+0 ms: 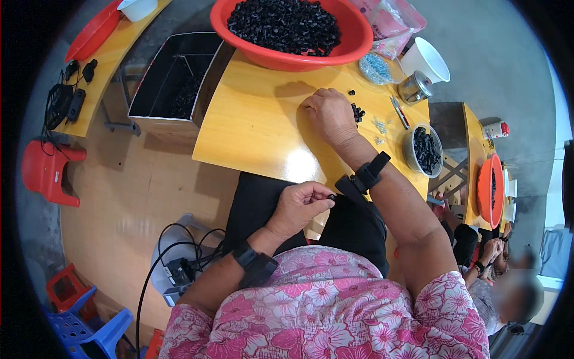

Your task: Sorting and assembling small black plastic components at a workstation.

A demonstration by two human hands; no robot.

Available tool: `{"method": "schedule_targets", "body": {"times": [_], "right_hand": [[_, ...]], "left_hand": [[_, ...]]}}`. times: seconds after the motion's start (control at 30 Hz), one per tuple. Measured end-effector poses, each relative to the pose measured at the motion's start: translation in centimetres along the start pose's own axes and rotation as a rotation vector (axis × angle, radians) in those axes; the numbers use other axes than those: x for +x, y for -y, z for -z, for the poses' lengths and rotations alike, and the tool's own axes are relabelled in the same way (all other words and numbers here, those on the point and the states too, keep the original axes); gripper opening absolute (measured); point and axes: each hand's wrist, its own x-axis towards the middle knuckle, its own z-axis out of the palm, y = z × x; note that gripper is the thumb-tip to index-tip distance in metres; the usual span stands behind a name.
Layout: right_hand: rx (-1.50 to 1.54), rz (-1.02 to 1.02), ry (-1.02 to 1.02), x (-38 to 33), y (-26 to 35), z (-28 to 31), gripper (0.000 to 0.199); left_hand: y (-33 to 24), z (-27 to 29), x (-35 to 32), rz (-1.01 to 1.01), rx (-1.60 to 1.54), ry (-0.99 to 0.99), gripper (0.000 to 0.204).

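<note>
Left fingers [323,206] seemingly pinch something black [332,197].

The fingertips of the right hand [332,113] are curled under and hidden; whether they grip a part cannot be determined. The left hand [293,209] partly covers a small black piece [332,197], too small for its form to be resolved. Clear bits [381,125], right of the right hand, are too small to identify. The upper edge cuts off the large red basin [287,60] and the pink bag [400,24]. The lower edge cuts off the floral shirt [329,323]. At near right, a co-worker's head [519,296] is blurred.
</note>
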Motion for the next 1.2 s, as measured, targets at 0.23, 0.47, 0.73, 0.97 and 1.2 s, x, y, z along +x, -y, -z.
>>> {"method": "schedule_targets", "body": {"times": [0.23,0.47,0.73,0.97,1.2], "right_hand": [[0.204,0.084,0.013,-2.3,1.5,1.9,0.013],[0.799,-0.214,0.002,-8.1,2.2,6.6,0.013],[1.131,-0.556,0.107,-17.1,3.2,8.9,0.015],[1.360,-0.662,0.120,-19.4,3.8,8.7,0.018],[1.365,-0.673,0.112,-19.5,4.0,8.4,0.016]], "left_hand": [[0.4,-0.2,-0.1,-0.042,0.045,0.009,0.015],[0.6,-0.2,-0.3,-0.010,-0.139,-0.011,0.016],[1.2,-0.5,-0.7,-0.024,-0.005,0.064,0.020],[1.1,-1.1,-0.9,-0.032,0.098,0.082,0.017],[0.6,-1.0,-1.3,-0.006,0.115,0.108,0.016]]}}
